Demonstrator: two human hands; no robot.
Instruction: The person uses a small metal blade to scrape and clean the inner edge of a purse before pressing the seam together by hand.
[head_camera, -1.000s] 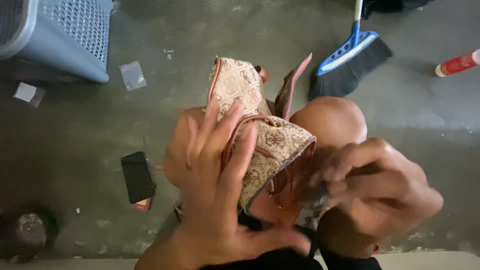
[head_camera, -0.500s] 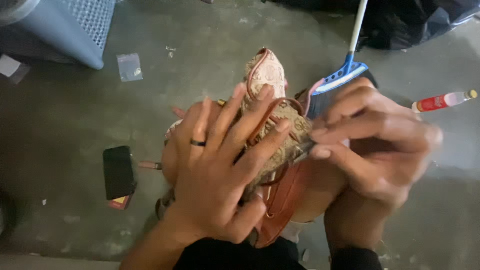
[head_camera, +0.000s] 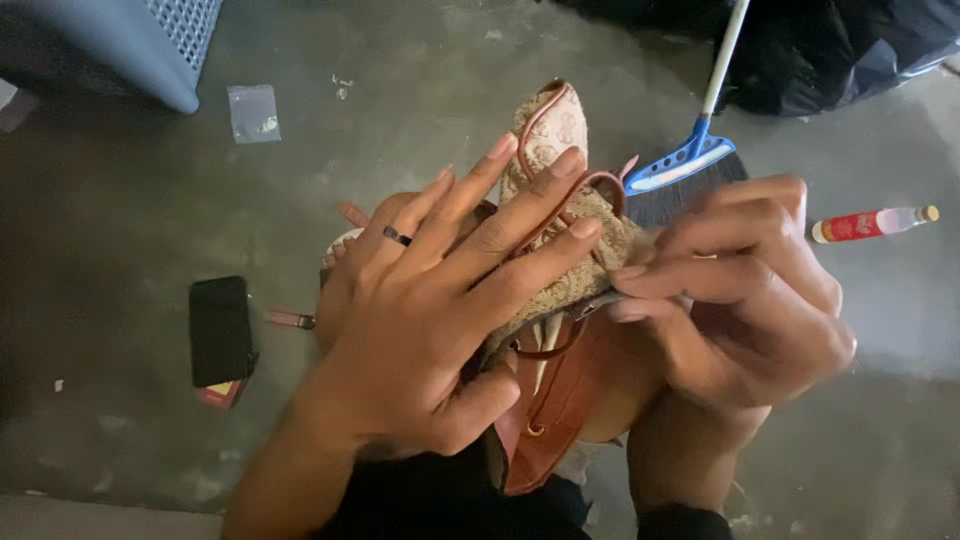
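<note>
Pressing flat, my left hand (head_camera: 430, 330) lies splayed, fingers straight, on the patterned fabric handbag (head_camera: 560, 250), which sits above the grey floor (head_camera: 120, 200), right of the black phone (head_camera: 220, 330). My right hand (head_camera: 745, 290), knuckles arched, pinches its zipper edge; I'd judge steady bracing matters.

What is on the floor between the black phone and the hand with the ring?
A small thin brown stick-like thing lies on the grey floor between the black phone and the left hand, seen in the head view.
</note>
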